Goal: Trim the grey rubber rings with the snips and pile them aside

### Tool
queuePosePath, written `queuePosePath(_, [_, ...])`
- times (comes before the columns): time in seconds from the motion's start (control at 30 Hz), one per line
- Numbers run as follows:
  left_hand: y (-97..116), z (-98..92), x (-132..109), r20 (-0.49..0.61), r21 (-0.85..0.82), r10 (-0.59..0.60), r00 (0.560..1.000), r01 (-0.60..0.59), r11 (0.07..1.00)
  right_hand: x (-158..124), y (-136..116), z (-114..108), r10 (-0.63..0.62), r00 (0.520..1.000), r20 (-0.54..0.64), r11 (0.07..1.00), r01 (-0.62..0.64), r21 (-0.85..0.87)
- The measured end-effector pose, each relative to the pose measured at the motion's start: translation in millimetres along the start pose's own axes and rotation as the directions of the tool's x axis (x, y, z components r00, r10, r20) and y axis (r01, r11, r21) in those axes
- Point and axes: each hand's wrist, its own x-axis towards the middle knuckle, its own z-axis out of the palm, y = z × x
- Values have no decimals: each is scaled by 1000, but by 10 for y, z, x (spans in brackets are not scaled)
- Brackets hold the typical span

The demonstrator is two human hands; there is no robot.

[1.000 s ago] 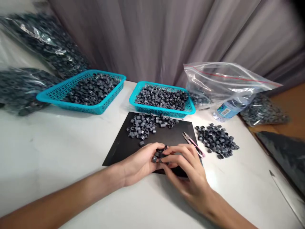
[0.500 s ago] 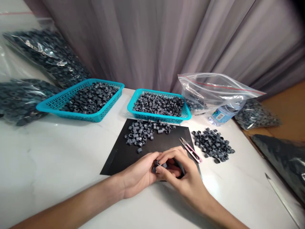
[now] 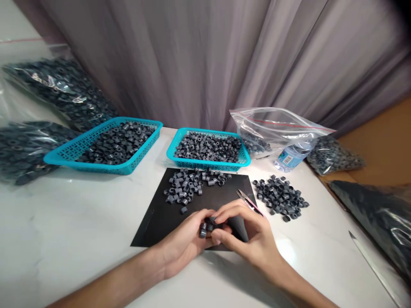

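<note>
Rings [image 3: 203, 233], small, dark grey, a few of them, sit in the cupped left hand [image 3: 184, 244] above the near part of the black mat [image 3: 159, 222]. Left fingers curl around them, holding them. Right hand [image 3: 248, 229] bends over, thumb and index tips at the rings; can't tell if one is actually pinched, fingers hide it.

Step looks like handling pieces one by one. To do it well: keep left palm tilted up as a shallow bowl, since short round pieces would probably roll out; take each by its outer wall with thumb and index, light squeeze; turn it so the hole shows before letting go. Stay low over the mat so drops land there. Keep wrist off the scissors [image 3: 245, 199] beside the right hand. Don't mix the mat pile [image 3: 184, 188] with the table pile [image 3: 281, 196].
</note>
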Motion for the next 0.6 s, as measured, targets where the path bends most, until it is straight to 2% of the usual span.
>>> queuePosePath(0.07, [34, -21, -19, 0, -2, -4, 1000, 4, 1000, 19, 42, -63, -18, 998, -68, 999, 16, -33])
queuePosePath(0.17, [110, -52, -41, 6, 62, -14, 1000, 13, 998, 56, 181, -143, -61, 986, -155, 984, 33, -177])
queuePosePath(0.27, [161, -61, -45, -26, 164, 0, 1000, 4, 986, 89, 333, -161, -59, 985, -162, 963, 13, -269])
queuePosePath(0.33, [161, -46, -48, -45, 317, 101, 994, -81, 945, 104, 392, -143, -87, 983, -164, 946, 30, -323])
queuePosePath(0.37, [159, -25, -53, -38, 439, 187, 982, -151, 885, 108, 402, -130, -120, 980, -161, 933, 56, -355])
queuePosePath(0.4, [162, 8, -60, 4, 586, 308, 951, -252, 770, 109, 401, -118, -173, 974, -144, 913, 104, -394])
queuePosePath(0.43, [180, 61, -68, 86, 715, 428, 900, -354, 602, 108, 390, -106, -225, 967, -115, 888, 156, -432])
queuePosePath(0.5, [289, 239, -76, 311, 854, 566, 764, -486, 186, 103, 355, -84, -307, 950, -60, 837, 240, -492])
queuePosePath(0.57, [530, 532, -58, 487, 846, 621, 615, -510, -159, 97, 330, -64, -336, 941, -46, 815, 266, -515])
queuePosePath(0.6, [699, 716, -35, 559, 817, 649, 516, -476, -325, 95, 327, -55, -346, 937, -47, 811, 274, -516])
